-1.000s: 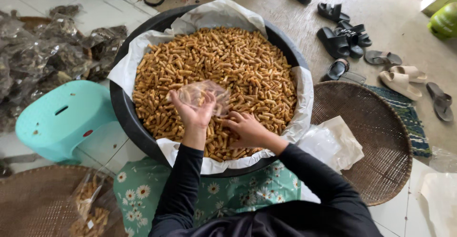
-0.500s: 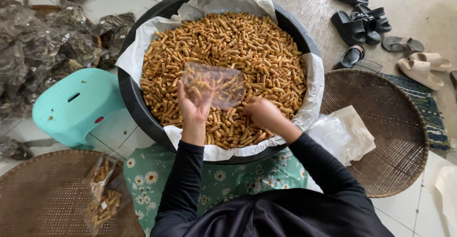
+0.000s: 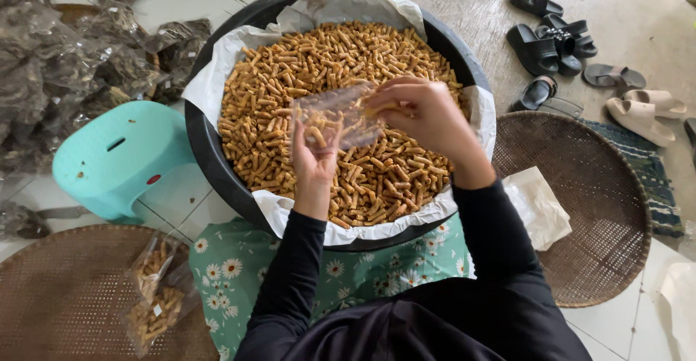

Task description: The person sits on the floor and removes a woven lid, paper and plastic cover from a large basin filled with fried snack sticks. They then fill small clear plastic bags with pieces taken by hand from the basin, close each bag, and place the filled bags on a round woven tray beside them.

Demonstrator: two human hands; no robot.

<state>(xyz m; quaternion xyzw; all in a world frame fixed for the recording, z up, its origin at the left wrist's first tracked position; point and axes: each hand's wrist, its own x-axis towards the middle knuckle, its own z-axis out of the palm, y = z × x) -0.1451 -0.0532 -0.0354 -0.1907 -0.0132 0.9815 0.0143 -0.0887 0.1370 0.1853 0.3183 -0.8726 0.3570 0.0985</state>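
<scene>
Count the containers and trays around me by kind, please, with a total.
Black basin lined with white paper, full of snack sticks: 1
Round woven trays: 2
Turquoise plastic stool: 1
Clear bag held by left hand and right hand: 1
Filled snack bag on the left tray: 1
Total: 6

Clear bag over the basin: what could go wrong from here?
The clear bag is limp, held by the left hand while the right hand drops snack sticks in; its mouth could fold, scattering pieces. Any that miss should land in the black basin, since the bag is above it.
</scene>
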